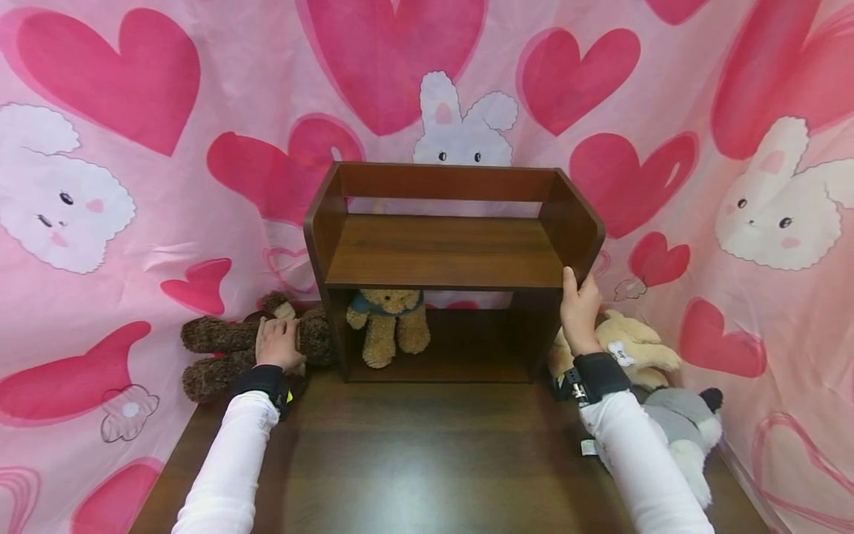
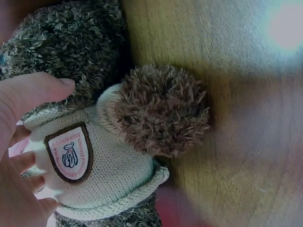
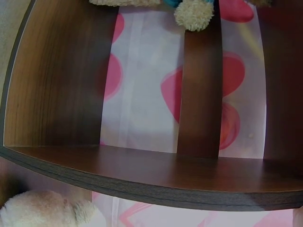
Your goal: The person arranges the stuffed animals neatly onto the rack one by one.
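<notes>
To the left of the brown wooden shelf [image 1: 440, 252], a dark brown teddy bear [image 1: 220, 337] lies with its legs pointing left. Its cream knitted sweater [image 2: 113, 170] carries a shield-shaped patch. My left hand [image 1: 278, 345] rests on the bear's torso; in the left wrist view the thumb is extended near its neck and the fingers spread along the sweater's side. With my right hand [image 1: 580, 308] I grip the front edge of the shelf's right side panel. A light tan teddy bear [image 1: 394, 326] in a blue top sits in the lower compartment, its head partly hidden by the upper board.
Right of the shelf lies a cream plush toy [image 1: 634, 345] with a white bone-shaped tag, partly behind my right arm. Nearer is a grey and white plush toy [image 1: 683, 423]. The dark wooden table [image 1: 414, 452] meets a pink heart-patterned cloth [image 1: 253, 89] around the sides.
</notes>
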The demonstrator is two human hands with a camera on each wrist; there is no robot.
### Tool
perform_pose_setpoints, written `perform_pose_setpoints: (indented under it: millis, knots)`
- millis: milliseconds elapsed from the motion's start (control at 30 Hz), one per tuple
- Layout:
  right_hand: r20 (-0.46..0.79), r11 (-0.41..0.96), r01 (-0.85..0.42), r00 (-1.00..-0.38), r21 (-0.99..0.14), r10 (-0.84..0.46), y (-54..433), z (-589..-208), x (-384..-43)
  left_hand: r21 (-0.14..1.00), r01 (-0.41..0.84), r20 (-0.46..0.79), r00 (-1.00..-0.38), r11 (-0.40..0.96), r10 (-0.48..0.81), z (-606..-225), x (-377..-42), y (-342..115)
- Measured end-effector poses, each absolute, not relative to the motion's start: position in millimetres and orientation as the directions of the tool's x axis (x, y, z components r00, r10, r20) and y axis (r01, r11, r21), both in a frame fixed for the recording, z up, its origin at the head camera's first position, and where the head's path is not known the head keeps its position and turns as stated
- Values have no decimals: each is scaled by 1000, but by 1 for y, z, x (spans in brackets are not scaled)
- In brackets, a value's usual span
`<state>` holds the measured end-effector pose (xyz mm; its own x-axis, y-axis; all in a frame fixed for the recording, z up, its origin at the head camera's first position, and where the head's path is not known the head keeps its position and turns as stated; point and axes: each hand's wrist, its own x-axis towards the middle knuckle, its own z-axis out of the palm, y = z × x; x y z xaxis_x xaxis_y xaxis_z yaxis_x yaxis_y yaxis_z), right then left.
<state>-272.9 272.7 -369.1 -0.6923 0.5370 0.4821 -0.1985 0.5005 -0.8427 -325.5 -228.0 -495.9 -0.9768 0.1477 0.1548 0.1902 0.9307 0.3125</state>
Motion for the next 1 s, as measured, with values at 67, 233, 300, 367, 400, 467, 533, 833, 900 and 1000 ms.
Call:
perform_pose_setpoints:
  millis: [67, 233, 300, 367, 400, 467, 533, 833, 900, 1000]
  knots:
    - [481, 495, -204, -696, -844, 534, 272, -369, -273, 300, 180, 148, -979, 937, 140, -495, -325, -228]
    - [488, 498, -210, -692, -841, 532, 273, -369, -273, 275, 177, 151, -979, 945, 140, -490, -322, -227]
    - [487, 499, -208, -693, -841, 532, 273, -369, -273, 267, 171, 131, -982, 948, 140, -488, -321, -227]
    - [485, 501, -203, -693, -841, 533, 273, -369, -273, 254, 165, 109, -984, 953, 141, -485, -320, -227]
    - [483, 500, -202, -694, -842, 534, 273, -370, -274, 246, 164, 101, -985, 955, 143, -484, -319, -227]
    - [484, 504, -196, -690, -841, 538, 274, -370, -274, 229, 168, 95, -984, 959, 150, -482, -319, -227]
    - [486, 510, -191, -686, -839, 542, 274, -370, -274, 216, 173, 99, -983, 961, 155, -481, -318, -227]
    - [472, 503, -183, -698, -845, 539, 272, -367, -271, 202, 157, 149, -980, 967, 128, -487, -315, -229]
    - [469, 503, -179, -700, -845, 539, 272, -366, -270, 206, 138, 164, -981, 969, 105, -491, -315, -229]
    - [470, 506, -177, -698, -844, 540, 271, -366, -270, 183, 105, 191, -979, 977, 69, -498, -314, -226]
